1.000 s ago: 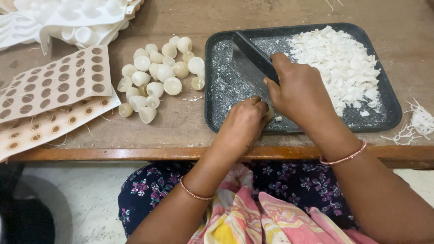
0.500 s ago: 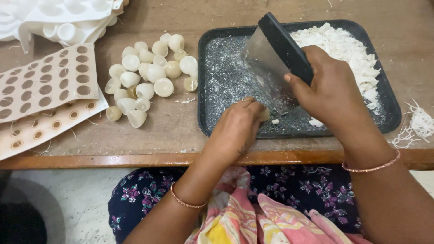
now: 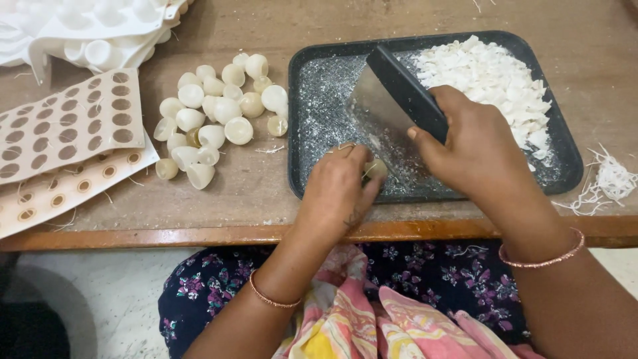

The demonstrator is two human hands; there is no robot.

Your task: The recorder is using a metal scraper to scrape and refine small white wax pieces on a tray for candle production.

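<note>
Firmly, right hand (image 3: 475, 143) grips scraper (image 3: 392, 110).

Off to the left of the grip there's a loose heap of pale dome-shaped shells (image 3: 216, 119) on the wooden table (image 3: 219, 206), some hollow side up. Further left - a tan perforated mould sheet (image 3: 66, 126) lying partly over a paler one (image 3: 73, 189). Up and far left of the grip sits a white cupped mould (image 3: 86, 26). Well to the right, a little tangle of white shreds (image 3: 608, 183). Below the grip, past the table edge - dark floral fabric (image 3: 212, 286), a pink patterned cloth (image 3: 359, 319), and pale floor (image 3: 86, 292).
</note>
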